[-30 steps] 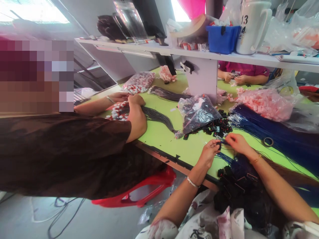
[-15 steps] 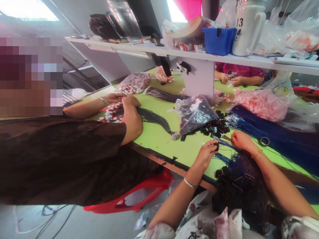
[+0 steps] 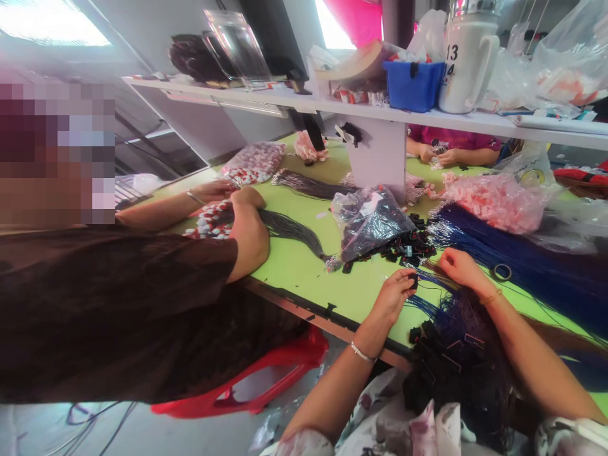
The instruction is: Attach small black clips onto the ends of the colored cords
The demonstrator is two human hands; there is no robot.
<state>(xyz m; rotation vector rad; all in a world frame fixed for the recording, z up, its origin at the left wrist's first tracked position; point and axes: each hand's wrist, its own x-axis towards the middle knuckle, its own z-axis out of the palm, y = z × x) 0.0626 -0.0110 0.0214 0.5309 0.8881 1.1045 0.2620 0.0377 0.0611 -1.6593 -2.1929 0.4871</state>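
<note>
Pinched in the fingertips of my left hand (image 3: 395, 292) is a small black connector housing (image 3: 413, 280), with a thin dark wire running from it to the right. My right hand (image 3: 460, 268) is curled closed at the ends of brown and blue wires (image 3: 431, 273); what its fingers hold is hidden. A heap of black housings (image 3: 411, 246) lies just beyond both hands. Between my forearms, a tangle of wires with black housings (image 3: 439, 354) hangs over the table edge onto my lap.
Long blue wires (image 3: 513, 266) and a tape roll (image 3: 501, 272) lie to the right. Ahead are a bag of dark parts (image 3: 377, 221) and a bag of pink parts (image 3: 498, 199). A co-worker's arm (image 3: 251, 231) reaches in at left. A shelf (image 3: 304, 99) crosses above.
The view has shifted slightly. My hands stay in nearly the same place, the left with the black connector housing. The co-worker's hands at left have moved a little.
</note>
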